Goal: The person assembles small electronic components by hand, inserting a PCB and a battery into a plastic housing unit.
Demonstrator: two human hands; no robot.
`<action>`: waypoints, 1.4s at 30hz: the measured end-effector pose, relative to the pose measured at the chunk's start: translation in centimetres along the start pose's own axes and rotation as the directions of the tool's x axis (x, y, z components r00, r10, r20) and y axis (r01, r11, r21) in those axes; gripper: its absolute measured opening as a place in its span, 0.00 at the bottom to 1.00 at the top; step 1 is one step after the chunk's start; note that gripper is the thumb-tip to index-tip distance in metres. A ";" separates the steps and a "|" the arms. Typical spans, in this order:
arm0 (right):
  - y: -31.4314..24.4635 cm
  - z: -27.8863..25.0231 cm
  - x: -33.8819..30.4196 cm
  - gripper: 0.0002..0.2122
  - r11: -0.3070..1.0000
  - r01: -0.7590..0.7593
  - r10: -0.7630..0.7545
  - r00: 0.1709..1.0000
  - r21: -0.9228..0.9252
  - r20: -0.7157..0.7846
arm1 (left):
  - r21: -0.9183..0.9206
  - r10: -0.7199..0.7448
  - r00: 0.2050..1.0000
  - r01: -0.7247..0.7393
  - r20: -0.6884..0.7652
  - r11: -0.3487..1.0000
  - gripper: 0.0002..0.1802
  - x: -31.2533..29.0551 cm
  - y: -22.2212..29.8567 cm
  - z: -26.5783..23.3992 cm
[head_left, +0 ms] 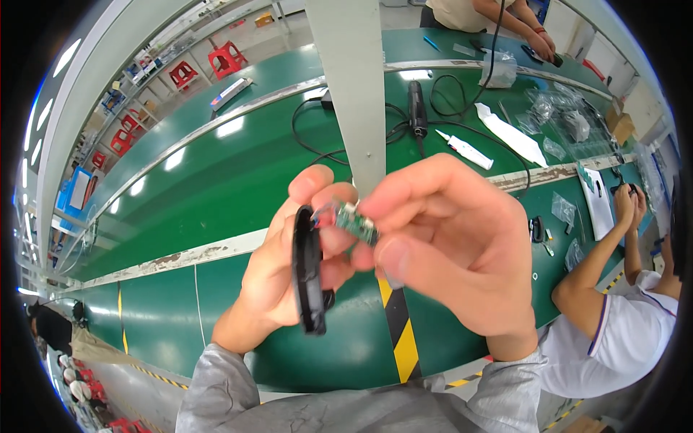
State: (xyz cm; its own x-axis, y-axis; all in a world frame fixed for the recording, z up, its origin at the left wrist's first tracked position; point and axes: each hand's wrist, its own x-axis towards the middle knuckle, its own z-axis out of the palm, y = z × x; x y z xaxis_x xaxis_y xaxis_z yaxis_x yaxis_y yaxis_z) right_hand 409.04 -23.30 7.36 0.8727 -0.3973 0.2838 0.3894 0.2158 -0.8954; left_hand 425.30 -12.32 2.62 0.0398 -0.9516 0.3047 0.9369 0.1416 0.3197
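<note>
My left hand [271, 267] is closed around a black curved plastic housing [309, 278], which stands on edge with its long side upright. Between the thumb and fingers of my right hand [462, 245] is a small green circuit board [356, 223], held just right of the housing's upper end. Thin wires, one of them red, run from the board toward the housing. Both hands are raised above the green bench, close together. A small dark round part shows at the housing's lower right side; what it belongs to is unclear.
A black electric screwdriver [417, 108] with a cable lies beyond my hands, near a white glue tube [465, 149] and a white sheet [511, 136]. A grey post [346, 79] rises ahead. At right, a co-worker [613, 317] handles a dark part; another person [476, 14] works at the far side.
</note>
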 end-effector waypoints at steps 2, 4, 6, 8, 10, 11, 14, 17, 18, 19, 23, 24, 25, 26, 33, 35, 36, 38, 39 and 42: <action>0.8 -0.3 -0.5 0.12 0.978 0.037 -0.076 0.980 -0.208 -0.186 | 0.007 0.017 0.998 -0.017 -0.061 1.000 0.20 -0.1 0.1 -0.8; 2.0 -1.3 -4.1 0.13 0.752 0.006 -0.127 0.982 -0.659 -0.137 | 0.059 -0.036 0.989 0.045 -0.144 0.997 0.25 -1.9 0.4 -2.0; 3.4 -2.9 -11.7 0.11 0.832 -0.139 0.188 0.981 -0.537 0.038 | 0.123 -0.147 0.945 0.189 -0.294 0.974 0.28 -3.8 -0.4 -2.6; 5.7 -4.3 -20.9 0.05 0.802 -0.548 0.594 0.778 -0.238 0.207 | 0.070 -0.258 0.910 0.295 -0.326 0.953 0.28 -5.3 -1.0 -4.4; 14.9 -4.8 -33.4 0.09 0.834 -0.445 0.534 0.801 0.327 -0.272 | 0.037 -0.356 0.845 0.403 -0.399 0.914 0.28 -6.9 -0.9 -6.0; 20.9 -4.3 -40.5 0.11 0.866 -0.430 0.457 0.474 0.255 -0.752 | 0.016 -0.375 0.839 0.415 -0.394 0.910 0.28 -7.2 -0.8 -7.1; 31.6 1.1 -51.5 0.17 0.811 -0.491 0.396 0.061 0.318 -0.916 | -0.067 -0.456 0.820 0.464 -0.346 0.883 0.27 -9.1 -0.8 -9.4; 28.7 4.4 -48.2 0.25 0.624 -0.765 0.513 0.248 0.160 -0.822 | -0.060 -0.481 0.809 0.491 -0.339 0.869 0.26 -10.1 -1.3 -11.2; 26.7 5.2 -45.7 0.29 0.458 -0.877 0.473 0.377 -0.143 -0.797 | -0.070 -0.485 0.811 0.491 -0.327 0.868 0.25 -10.2 -1.4 -11.6; 26.9 5.3 -46.1 0.29 0.454 -0.884 0.474 0.350 -0.116 -0.808 | -0.089 -0.511 0.796 0.512 -0.323 0.854 0.25 -10.3 -1.9 -11.9; 30.2 4.7 -49.7 0.32 0.497 -0.865 0.618 0.297 0.069 -0.728 | -0.179 -0.499 0.805 0.466 -0.321 0.866 0.23 -10.8 -1.9 -12.7; 30.7 5.0 -49.9 0.32 0.459 -0.887 0.578 0.345 -0.056 -0.739 | -0.154 -0.489 0.807 0.465 -0.331 0.872 0.23 -10.9 -1.8 -12.8; 30.6 5.1 -50.4 0.32 0.409 -0.894 0.541 0.399 -0.183 -0.741 | -0.128 -0.475 0.811 0.461 -0.341 0.878 0.23 -11.0 -1.7 -13.0; 28.9 5.1 -51.4 0.32 0.392 -0.899 0.546 0.397 -0.193 -0.738 | -0.130 -0.467 0.827 0.450 -0.312 0.884 0.24 -11.2 -1.6 -13.4; 2.6 3.9 -41.2 0.33 0.376 -0.791 0.873 0.128 0.482 -0.471 | -0.263 -0.402 0.889 0.343 -0.220 0.902 0.25 -11.7 -0.9 -14.3; 1.2 2.7 -38.8 0.32 0.616 -0.707 0.728 0.344 0.346 -0.593 | -0.247 -0.359 0.910 0.305 -0.210 0.920 0.24 -12.5 -0.4 -14.4; 1.9 2.0 -37.6 0.32 0.739 -0.616 0.633 0.499 0.272 -0.592 | -0.221 -0.359 0.909 0.313 -0.211 0.924 0.24 -12.8 -0.3 -14.3; 5.2 -0.2 -34.6 0.33 0.895 -0.376 0.445 0.715 0.239 -0.539 | -0.189 -0.391 0.892 0.353 -0.228 0.916 0.22 -11.8 -1.2 -14.7; 7.3 -0.8 -32.9 0.34 0.936 -0.256 0.346 0.790 0.240 -0.507 | -0.191 -0.389 0.893 0.351 -0.228 0.917 0.22 -11.6 -1.5 -14.8; 14.3 -1.8 -26.5 0.33 0.958 -0.105 0.187 0.934 0.267 -0.303 | -0.150 -0.388 0.895 0.362 -0.219 0.920 0.22 -12.0 -1.4 -14.2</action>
State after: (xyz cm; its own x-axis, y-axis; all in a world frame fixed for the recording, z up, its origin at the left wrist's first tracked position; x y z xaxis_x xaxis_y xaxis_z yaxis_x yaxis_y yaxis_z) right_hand 390.96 -11.32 -13.57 0.7988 -0.6015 -0.0064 0.3599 0.4864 -0.7962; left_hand 428.42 -4.97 -14.21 -0.2516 -0.9666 -0.0480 0.9286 -0.2551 0.2694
